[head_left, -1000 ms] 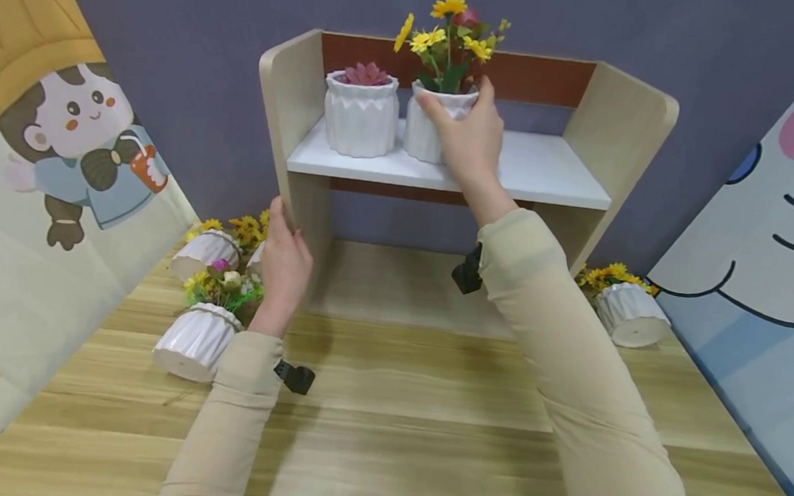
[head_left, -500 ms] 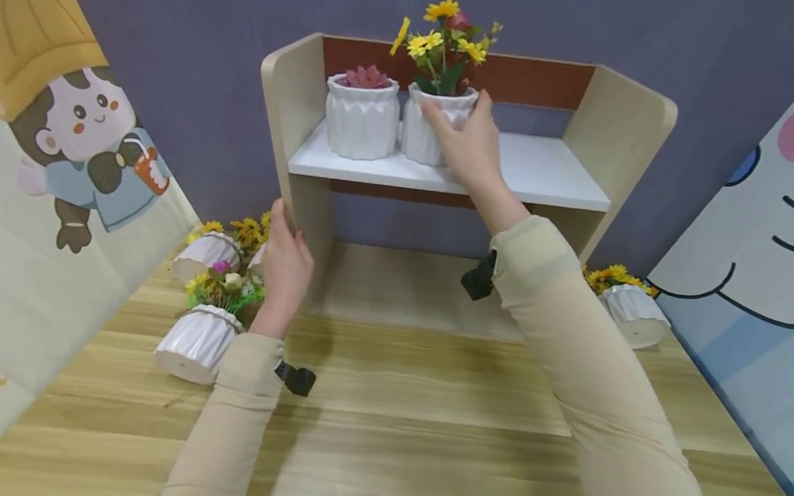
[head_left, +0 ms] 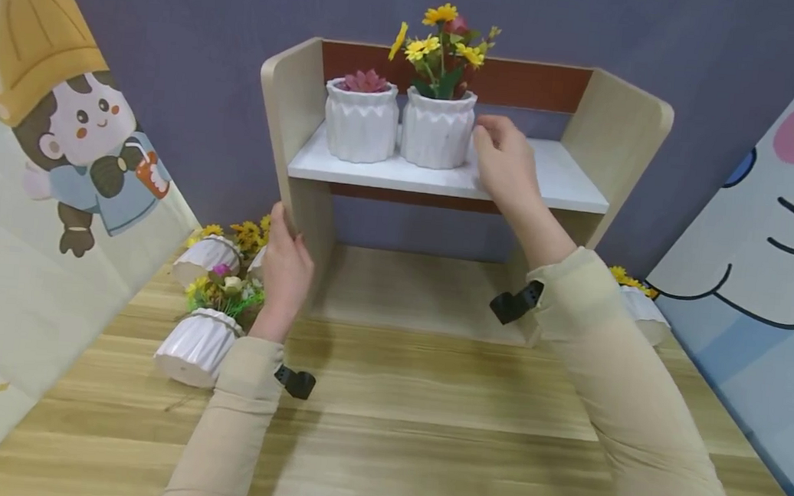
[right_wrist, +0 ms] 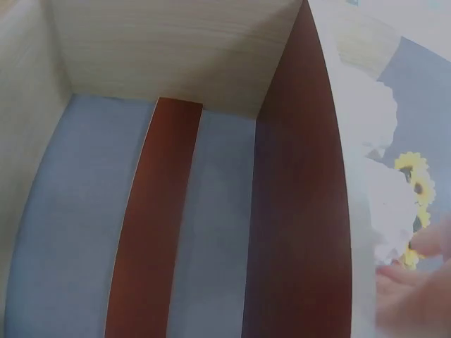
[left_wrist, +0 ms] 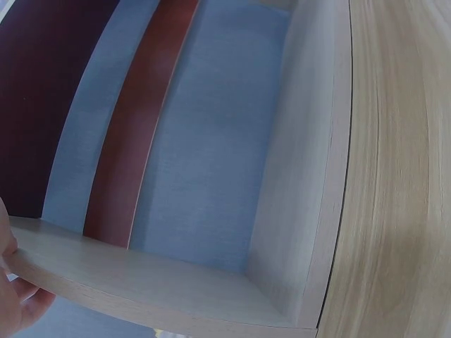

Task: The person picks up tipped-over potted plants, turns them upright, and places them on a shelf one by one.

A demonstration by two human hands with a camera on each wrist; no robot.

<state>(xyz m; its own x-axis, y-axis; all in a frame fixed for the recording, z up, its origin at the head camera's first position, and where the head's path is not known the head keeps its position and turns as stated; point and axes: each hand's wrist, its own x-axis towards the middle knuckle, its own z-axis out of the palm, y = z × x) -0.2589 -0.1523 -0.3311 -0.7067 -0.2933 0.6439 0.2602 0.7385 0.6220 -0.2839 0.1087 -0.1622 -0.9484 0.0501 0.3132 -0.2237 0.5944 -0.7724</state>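
A white ribbed pot of yellow flowers (head_left: 438,132) stands upright on the white upper board of a small wooden shelf (head_left: 627,126). Just right of it is my right hand (head_left: 510,164), fingers loosely bent around nothing. A matching pot with a pink succulent (head_left: 360,126) stands beside it on the left. My left hand (head_left: 286,267) holds the front edge of the shelf's left side panel. In the left wrist view, digits (left_wrist: 32,304) show on both sides of that panel. The right wrist view has the right hand (right_wrist: 416,296) close to pale, overexposed pots.
Several white flower pots (head_left: 199,346) lie tipped on the wooden table (head_left: 391,432) left of the shelf. Another tipped pot (head_left: 644,315) lies at the right, partly behind the right sleeve. A dark wall (head_left: 196,57) stands behind, with cartoon panels on both sides.
My right hand has let go of the yellow-flower pot and moved right and slightly down. The pot stays on the upper board. My left hand keeps its place on the shelf.
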